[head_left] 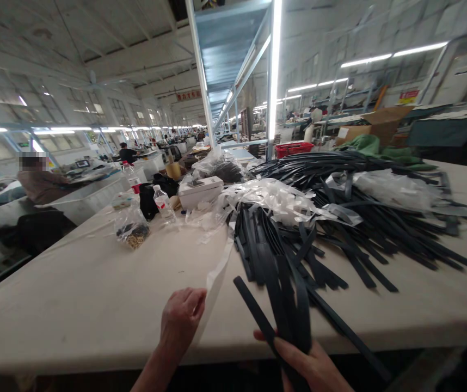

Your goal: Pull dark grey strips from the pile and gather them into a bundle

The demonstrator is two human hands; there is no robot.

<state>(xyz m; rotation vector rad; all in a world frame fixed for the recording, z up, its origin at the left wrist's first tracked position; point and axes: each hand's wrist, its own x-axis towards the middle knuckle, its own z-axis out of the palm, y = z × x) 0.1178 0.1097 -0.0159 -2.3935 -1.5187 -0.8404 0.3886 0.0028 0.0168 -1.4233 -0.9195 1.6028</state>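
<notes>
1. The right hand [313,365] is closed around a bunch of black straps [286,305] at the near edge of the table [94,305]; the straps fan up from the hand toward the big strap pile.
2. The left hand [182,316], just left of that bunch, has its fingers curled in a pinch on a clear plastic strip [219,272], which rises from the hand toward the pile.
3. The strap pile [380,228] lies beyond the held bunch, covering the right half of the table, with loose ends pointing toward the near edge.
4. Crumpled clear plastic bags [274,198] with white pieces inside sit on top of the pile, and another clear bag [392,188] rests further right on it.
5. Left of the pile stand a white box [201,190], a water bottle [163,204] and a small clear bag of dark bits [132,231]; a black bag [152,196] sits behind the bottle.
6. Behind the pile are a red crate [294,148], a cardboard box [380,125] and green cloth [370,146].
7. Far left of the pile, at another bench, a seated person [41,185] is working.
8. Between the left hand and the small bag, the table is bare cloth.
</notes>
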